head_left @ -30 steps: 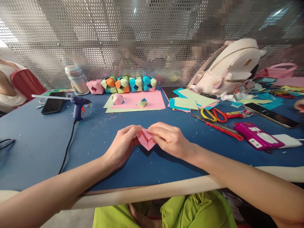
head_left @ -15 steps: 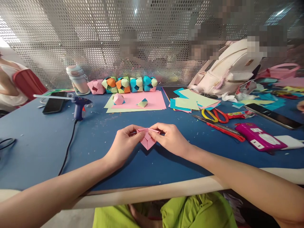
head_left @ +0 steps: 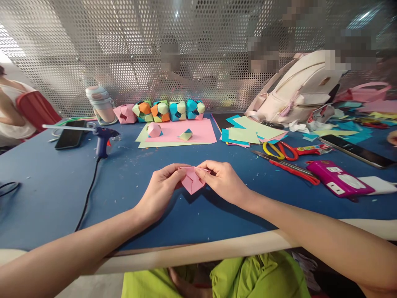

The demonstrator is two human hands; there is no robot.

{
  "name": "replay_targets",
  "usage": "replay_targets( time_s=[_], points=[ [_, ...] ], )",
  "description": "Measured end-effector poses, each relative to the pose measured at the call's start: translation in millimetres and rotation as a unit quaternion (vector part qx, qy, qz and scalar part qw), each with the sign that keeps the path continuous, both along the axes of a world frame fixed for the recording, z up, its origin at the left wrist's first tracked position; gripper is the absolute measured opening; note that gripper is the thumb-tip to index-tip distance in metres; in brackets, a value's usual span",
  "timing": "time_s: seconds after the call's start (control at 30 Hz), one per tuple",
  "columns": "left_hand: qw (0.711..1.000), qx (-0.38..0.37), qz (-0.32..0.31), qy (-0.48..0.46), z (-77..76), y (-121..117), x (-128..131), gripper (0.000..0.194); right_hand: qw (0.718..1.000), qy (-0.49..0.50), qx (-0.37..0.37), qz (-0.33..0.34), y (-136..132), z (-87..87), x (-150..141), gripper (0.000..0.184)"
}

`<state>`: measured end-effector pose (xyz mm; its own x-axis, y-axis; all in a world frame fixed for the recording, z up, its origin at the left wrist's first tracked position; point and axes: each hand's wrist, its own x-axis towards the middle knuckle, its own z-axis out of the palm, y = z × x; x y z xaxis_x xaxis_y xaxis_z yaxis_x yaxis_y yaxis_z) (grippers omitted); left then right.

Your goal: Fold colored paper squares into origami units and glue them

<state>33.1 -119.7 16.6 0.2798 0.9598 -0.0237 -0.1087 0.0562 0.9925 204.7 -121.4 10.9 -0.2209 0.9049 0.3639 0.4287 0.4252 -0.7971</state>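
A folded piece of pink paper [head_left: 191, 183] hangs between my hands just above the blue table [head_left: 130, 182], one corner pointing down toward me. Fold lines cross its face. My left hand [head_left: 164, 182] pinches its left edge between thumb and fingers. On the right edge, my right hand [head_left: 221, 179] grips it the same way, thumb on the near face. Beyond the hands, a small pink folded ball [head_left: 154, 129] and a little green folded piece [head_left: 186, 134] rest on pink and green sheets [head_left: 201, 128].
Several folded paper balls [head_left: 160, 111] line the back beside a bottle [head_left: 101, 103]. A glue gun [head_left: 104, 140] stands left, its cord trailing forward. Scissors [head_left: 288, 151], a red-handled cutter [head_left: 291, 167], a purple power strip [head_left: 341, 178] and a phone [head_left: 356, 151] lie right. A backpack [head_left: 304, 89] stands behind.
My left thumb has slid outward to the paper's upper left, uncovering more of the folded face. My right hand has barely moved, and both still hold the paper.
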Motion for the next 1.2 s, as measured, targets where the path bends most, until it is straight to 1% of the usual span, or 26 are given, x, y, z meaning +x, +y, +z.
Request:
replay_targets(
  time_s=[0.1,0.23,0.37,0.53,0.67,0.77,0.93,1.03,1.2],
  points=[
    [1.0,0.01,0.0,0.016,-0.3,-0.3,-0.4,0.027,1.0,-0.007,0.018,-0.003,-0.2,-1.4,-0.1,0.025],
    [0.996,0.045,0.023,0.071,-0.4,-0.3,-1.2,0.023,0.997,-0.018,0.069,0.001,-1.1,-2.9,-1.2,0.026],
    [0.994,0.059,0.043,0.082,0.4,-0.4,-1.6,0.02,0.995,-0.023,0.095,0.003,-1.8,-2.0,-1.5,0.02],
    [0.991,0.069,0.071,0.086,0.8,0.1,-1.9,0.021,0.997,-0.011,0.07,-0.012,-2.1,0.5,-0.2,0.019],
    [0.992,0.067,0.088,0.066,-1.2,2.5,-2.0,0.022,1.0,0.006,0.022,0.007,-2.8,2.3,0.8,0.019],
    [0.992,0.069,0.097,0.048,-3.0,5.0,-2.0,0.023,1.0,0.005,-0.003,0.014,-2.9,3.4,1.6,0.023],
    [0.992,0.067,0.082,0.071,-6.8,7.1,-3.2,0.032,1.0,0.0,-0.004,-0.002,-1.2,3.5,2.3,0.028],
    [0.99,0.072,0.075,0.096,-6.5,6.4,-3.3,0.029,1.0,0.0,0.0,-0.006,-0.1,3.0,2.2,0.028],
    [0.984,0.078,0.093,0.128,0.4,4.4,-1.4,0.025,1.0,-0.002,0.009,-0.006,0.3,2.8,3.1,0.031]
  ],
)
